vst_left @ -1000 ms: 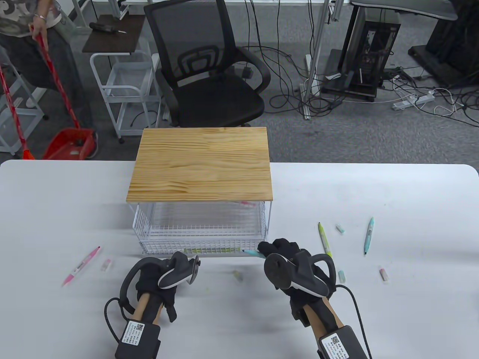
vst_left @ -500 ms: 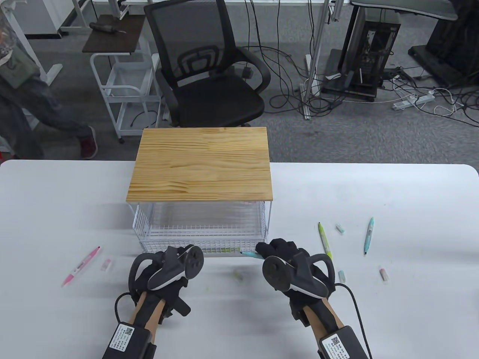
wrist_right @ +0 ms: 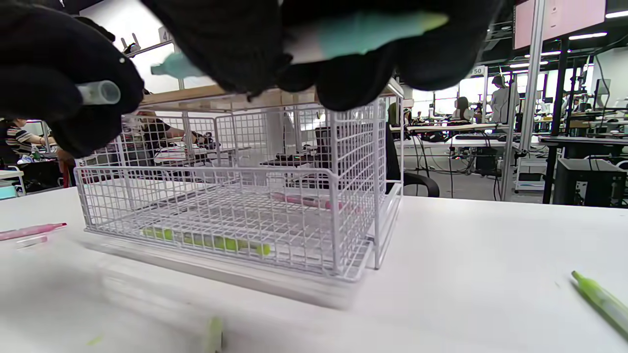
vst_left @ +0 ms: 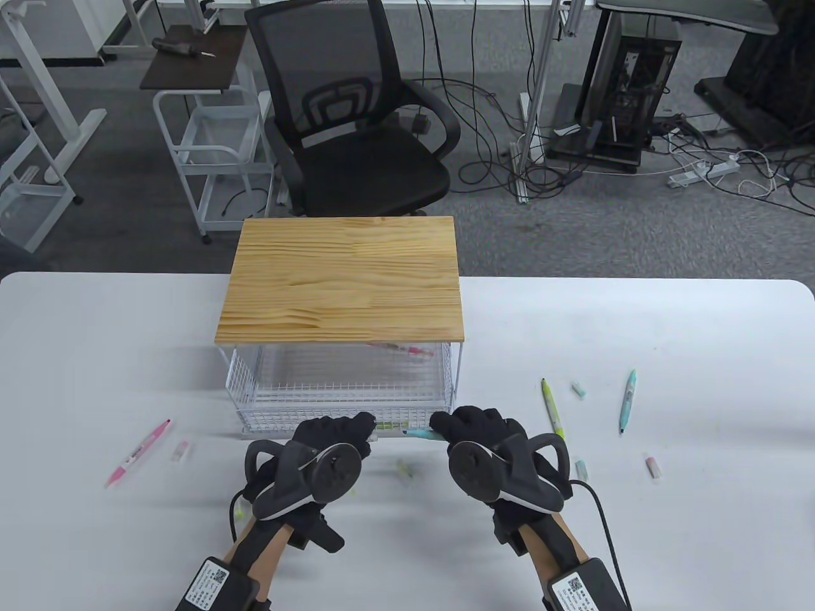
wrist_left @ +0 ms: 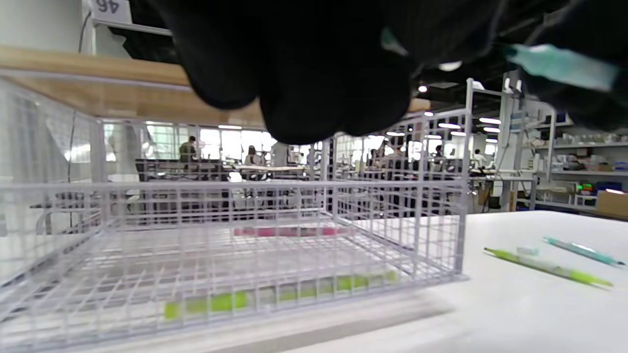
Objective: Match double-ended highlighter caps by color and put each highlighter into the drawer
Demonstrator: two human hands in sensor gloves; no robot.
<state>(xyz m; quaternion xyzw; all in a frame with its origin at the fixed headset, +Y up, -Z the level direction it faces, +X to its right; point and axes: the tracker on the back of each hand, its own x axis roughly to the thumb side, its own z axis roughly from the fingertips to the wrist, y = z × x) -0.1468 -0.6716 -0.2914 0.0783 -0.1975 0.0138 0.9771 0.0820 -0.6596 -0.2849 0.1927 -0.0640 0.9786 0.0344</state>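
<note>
The right hand [vst_left: 479, 425] grips a teal highlighter [vst_left: 420, 433], its bare tip just in front of the wire drawer [vst_left: 347, 417]. The left hand [wrist_right: 64, 105] pinches a clear cap [wrist_right: 98, 91] close by. If that cap's tint is not teal, the colors would mismatch; a skewed push could stain the glove. QR labels on both wrists are too small to read.

A white table [vst_left: 668, 318] carries a wire drawer unit [vst_left: 344, 375] with a wooden top at the centre. On the left lie a pink highlighter [vst_left: 137, 452] and a small pink cap [vst_left: 181, 451] just beside it. On the right lie a green highlighter [vst_left: 551, 407], a teal highlighter [vst_left: 627, 401], two teal caps [vst_left: 577, 389] [vst_left: 581, 470] and a pink cap [vst_left: 652, 466]. A green cap [vst_left: 405, 470] (blurred) lies near the table's front.
</note>
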